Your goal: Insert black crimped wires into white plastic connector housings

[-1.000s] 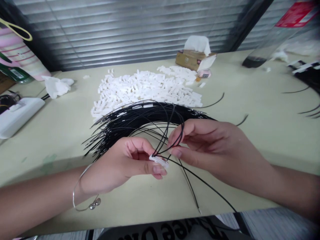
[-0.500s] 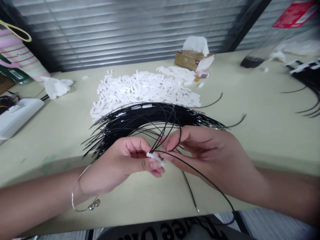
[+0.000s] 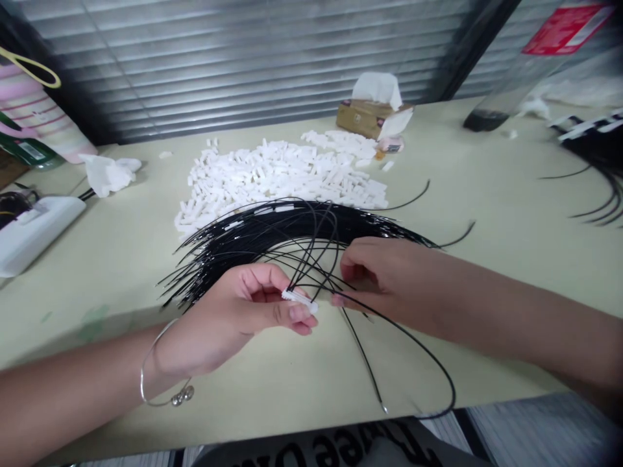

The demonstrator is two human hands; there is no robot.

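Heads up on this bit: the small white connector [image 3: 299, 300] sits pinched between thumb and fingers of the left hand [image 3: 233, 318], so that hand is closed firmly on it, just above the worktop [image 3: 511, 181]. Several black wires run from it, and one long black wire [image 3: 409, 337] loops down toward the front edge. Behind them lies a big curved bunch of black wires [image 3: 292, 224], with a pile of white connectors [image 3: 272, 175] beyond that.

The right hand [image 3: 384, 275] is loosely curled just beside the connector, its thumb by the long wire, but whether anything is actually gripped can't be told from this angle.

For this kind of fiddly work, the connector is best kept steady and pinched close to its end, with the wires held near it and sorted one at a time so they don't cross or get tugged.

Compared with the earlier frame, the right hand is drawn back from the connector and sits lower, no longer up among the wires. The left-hand pinch looks about the same.
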